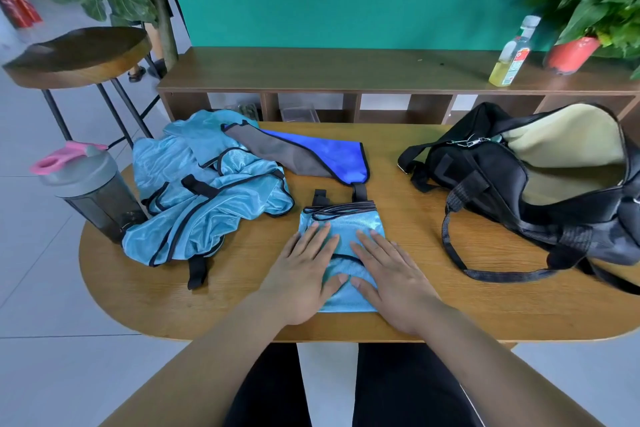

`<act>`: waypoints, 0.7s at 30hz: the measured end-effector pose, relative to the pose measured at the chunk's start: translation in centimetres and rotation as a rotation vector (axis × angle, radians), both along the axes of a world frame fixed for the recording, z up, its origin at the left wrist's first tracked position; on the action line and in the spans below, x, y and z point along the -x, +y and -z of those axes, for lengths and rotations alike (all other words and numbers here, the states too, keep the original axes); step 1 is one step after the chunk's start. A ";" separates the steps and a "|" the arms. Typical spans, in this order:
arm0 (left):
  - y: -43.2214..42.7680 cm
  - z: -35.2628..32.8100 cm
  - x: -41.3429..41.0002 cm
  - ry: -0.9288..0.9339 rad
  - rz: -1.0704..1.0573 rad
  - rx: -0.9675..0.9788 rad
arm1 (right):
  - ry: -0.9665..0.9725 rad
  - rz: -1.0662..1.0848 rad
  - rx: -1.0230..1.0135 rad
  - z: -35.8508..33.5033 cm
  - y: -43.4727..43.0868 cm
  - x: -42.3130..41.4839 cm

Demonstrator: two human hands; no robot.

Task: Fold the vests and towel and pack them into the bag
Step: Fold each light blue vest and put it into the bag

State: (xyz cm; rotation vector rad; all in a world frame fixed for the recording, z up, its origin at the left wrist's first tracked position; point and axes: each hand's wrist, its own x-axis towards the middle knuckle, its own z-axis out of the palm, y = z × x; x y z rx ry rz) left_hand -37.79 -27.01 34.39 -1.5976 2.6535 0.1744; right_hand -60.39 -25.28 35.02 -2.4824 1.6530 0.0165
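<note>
Head view, one wooden table [242,308] with rounded ends, seen from the near edge. Folded vest [360,220], light blue mesh with black trim, lies at the centre front of the table. The left hand [301,274] and right hand [389,276] press flat on it, side by side, fingers straight and slightly spread, gripping nothing. Heap of unfolded vests [207,198], same blue mesh, sits crumpled on the left part of the table. Towel [325,151], bright blue with a grey face turned over, lies behind the folded vest, its far end overlapping the heap. Bag [540,180], black, is unzipped with its pale lining showing, on the right of the table, straps trailing over the wood. Shaker cup [93,191], dark with a pink lid loop, stands at the left edge. Behind are a low shelf [346,69], a drink bottle [514,52], a red plant pot [573,54] and a stool [79,55].
</note>
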 end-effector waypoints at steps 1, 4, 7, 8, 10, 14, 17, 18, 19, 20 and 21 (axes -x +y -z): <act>-0.1 0.2 -0.3 -0.014 0.002 -0.020 | 0.017 -0.011 -0.013 0.0 0.1 0.2; -0.3 0.1 -0.7 -0.031 0.014 -0.017 | 0.032 -0.031 -0.011 -0.1 0.3 0.9; 0.4 0.3 -1.4 0.007 -0.007 0.016 | -0.032 -0.045 0.019 0.2 1.1 1.8; 0.8 0.2 -1.8 0.030 -0.008 0.045 | -0.067 -0.054 0.047 0.2 1.4 2.1; 1.6 -0.1 -2.5 0.084 0.046 0.108 | -0.163 -0.094 0.122 0.4 2.1 2.6; 2.9 -0.1 -3.6 0.131 0.204 0.085 | -0.362 -0.123 0.164 1.2 2.7 3.6; 3.1 -0.1 -3.9 0.124 0.223 0.045 | -0.436 -0.158 0.240 1.8 2.5 4.1; 3.1 -0.2 -4.0 0.114 0.222 0.031 | -0.422 -0.184 0.284 1.8 2.5 4.2; 3.2 -0.3 -4.0 0.108 0.220 0.018 | -0.400 -0.212 0.333 2.0 2.6 4.3; 3.2 -0.4 -4.0 0.106 0.221 0.011 | -0.375 -0.240 0.387 2.1 2.6 4.2; 3.3 -0.5 -3.9 0.107 0.225 0.005 | -0.353 -0.260 0.434 2.2 2.7 4.2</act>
